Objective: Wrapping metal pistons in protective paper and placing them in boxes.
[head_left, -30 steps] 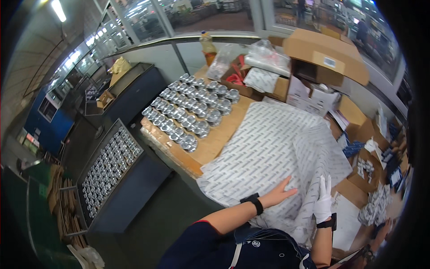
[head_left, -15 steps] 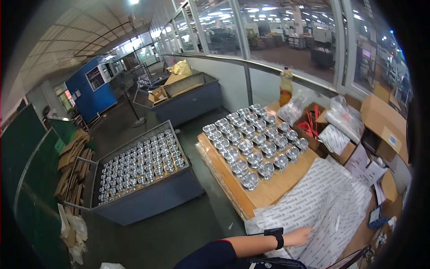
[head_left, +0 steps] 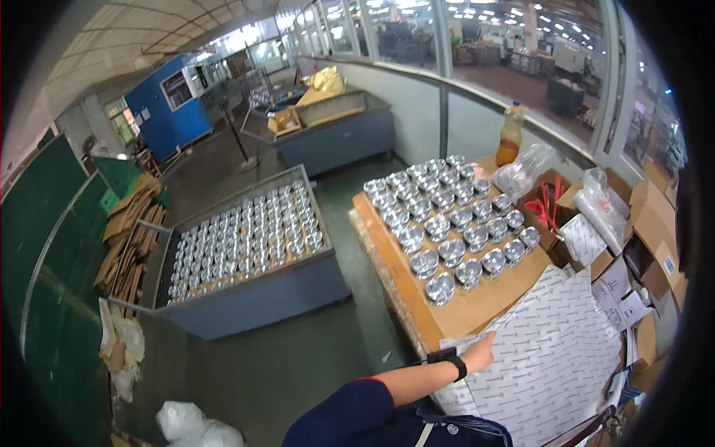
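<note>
My left hand (head_left: 480,354), below a dark wrist strap, rests at the left part of a white printed sheet (head_left: 555,346) on the table. Its index finger points away from me along the sheet; the other fingers are partly hidden, and the hand looks open with nothing held. Beyond it, several shiny round metal parts (head_left: 468,273) stand in rows on a brown board (head_left: 465,316). My right hand is not in view.
On the left, a grey metal bin (head_left: 253,294) holds more rows of metal parts. Cardboard boxes (head_left: 655,231) and plastic wrap (head_left: 599,208) crowd the right wall. A bottle of amber liquid (head_left: 509,138) stands by the window. Flattened cardboard (head_left: 130,253) leans at far left.
The white sheet's wrinkled middle now lies flatter. My left hand has moved away from me and toward the sheet's left edge. The view has shifted, bringing white plastic bags in at lower left.
</note>
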`<state>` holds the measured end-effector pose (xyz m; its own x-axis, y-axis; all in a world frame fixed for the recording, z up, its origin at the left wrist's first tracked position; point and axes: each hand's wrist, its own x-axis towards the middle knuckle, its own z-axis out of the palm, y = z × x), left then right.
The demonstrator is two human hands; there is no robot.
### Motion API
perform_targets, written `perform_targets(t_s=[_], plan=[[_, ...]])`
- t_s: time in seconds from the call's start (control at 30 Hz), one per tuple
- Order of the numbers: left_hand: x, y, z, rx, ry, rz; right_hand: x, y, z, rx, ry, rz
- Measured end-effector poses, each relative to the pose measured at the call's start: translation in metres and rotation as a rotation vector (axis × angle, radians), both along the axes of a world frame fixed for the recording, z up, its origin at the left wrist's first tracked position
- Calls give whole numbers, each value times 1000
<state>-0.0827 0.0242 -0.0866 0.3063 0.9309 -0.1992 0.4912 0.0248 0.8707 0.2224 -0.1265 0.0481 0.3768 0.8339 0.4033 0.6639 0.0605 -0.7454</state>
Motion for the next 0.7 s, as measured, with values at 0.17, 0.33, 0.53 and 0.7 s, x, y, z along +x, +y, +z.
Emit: perform_targets(t_s=[0.17, 0.33, 0.53, 0.7], plan=[[13, -9, -20, 224, -19, 86, -99, 52, -16, -582, -629, 331], [0, -28, 8, 857, 524, 11, -122, 69, -87, -849, -784, 314], [-49, -60, 11, 660, 236, -757, -115, 107, -56, -680, -681, 581], [-55, -63, -11, 628, 246, -650, -183, 175, -4, -518, -345, 440]])
